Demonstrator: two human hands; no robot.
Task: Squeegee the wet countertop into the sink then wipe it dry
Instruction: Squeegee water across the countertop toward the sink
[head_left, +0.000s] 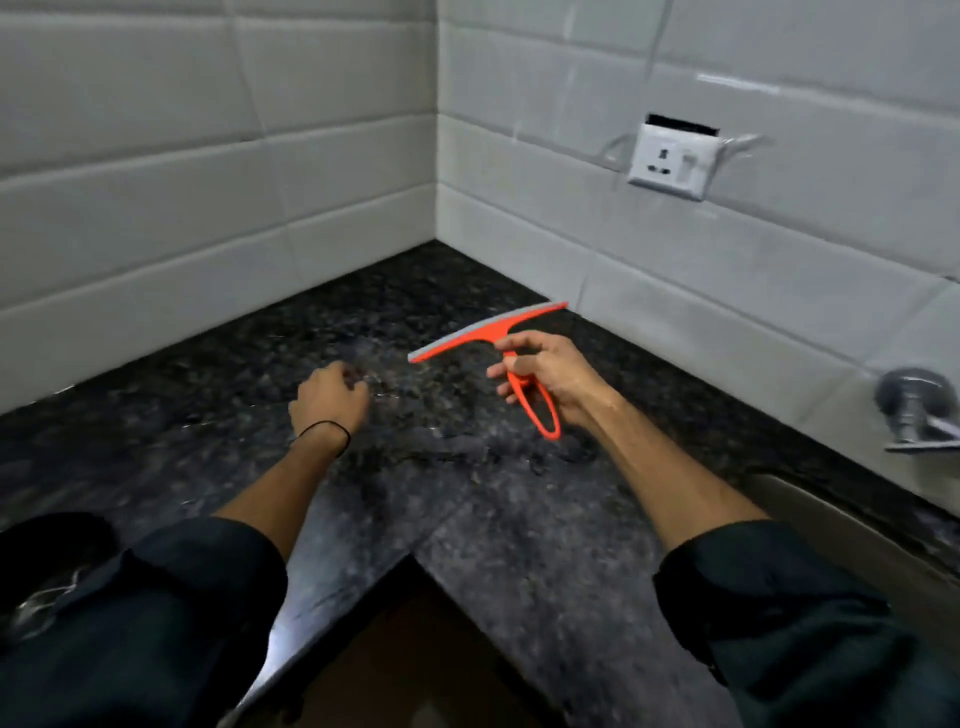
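An orange squeegee (480, 338) with a grey rubber blade hangs above the dark speckled countertop (218, 415), its blade pointing toward the corner. My right hand (550, 371) grips its looped handle just below the blade. My left hand (327, 397) hovers over the counter to the left with loosely curled fingers and holds nothing; a black band sits on its wrist. Water glistens on the counter between and below my hands. The steel sink (852, 535) lies at the right edge, partly hidden by my right sleeve.
White tiled walls meet in a corner behind the counter. A wall socket (672, 161) sits on the right wall. A metal tap (917, 410) juts out above the sink. The counter has an inner corner edge near me, with a dark gap below.
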